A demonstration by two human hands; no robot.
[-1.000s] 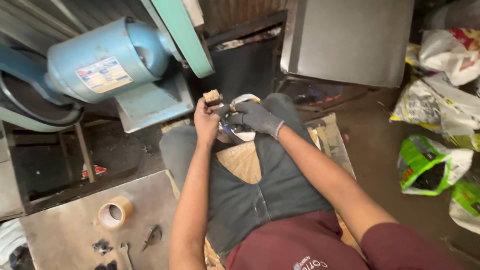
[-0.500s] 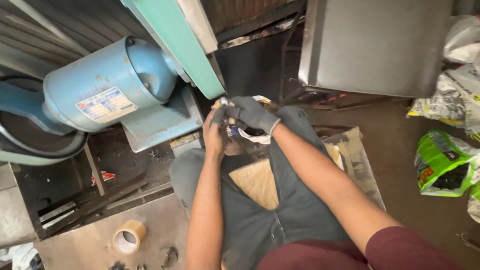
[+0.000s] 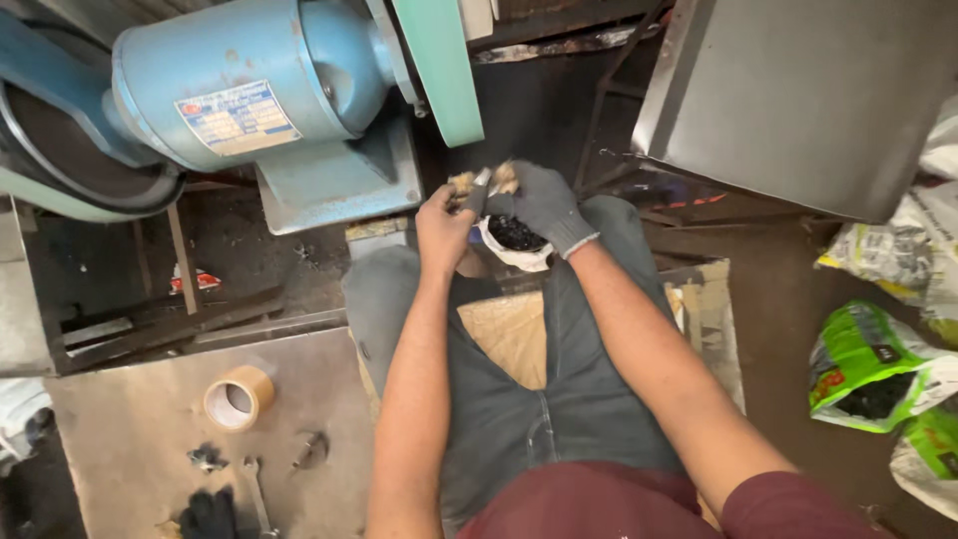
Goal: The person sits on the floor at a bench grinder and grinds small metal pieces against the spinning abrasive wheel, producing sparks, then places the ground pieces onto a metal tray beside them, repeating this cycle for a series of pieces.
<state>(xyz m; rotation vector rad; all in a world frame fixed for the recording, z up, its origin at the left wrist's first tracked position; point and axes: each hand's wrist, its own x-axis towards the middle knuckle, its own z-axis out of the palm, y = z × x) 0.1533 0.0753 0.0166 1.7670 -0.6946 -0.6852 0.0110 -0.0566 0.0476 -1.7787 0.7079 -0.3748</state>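
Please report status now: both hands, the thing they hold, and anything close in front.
Bare left hand and grey-gloved right hand together on small pale wooden piece. White bag of dark bits on lap beneath. Blue electric motor close ahead.

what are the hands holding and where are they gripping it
Both hands meet on a small pale workpiece above the knees: the bare left hand pinches its left end, the gloved right hand closes over its right side. What it is cannot be told.

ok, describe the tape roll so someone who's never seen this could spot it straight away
Start at the big blue motor at upper left, then drop down to the flat metal plate on the floor at lower left, beside the person's left leg. The tape roll lies flat near the plate's top edge. It is the only tan ring with a pale hollow core; the small tools below it are dark.
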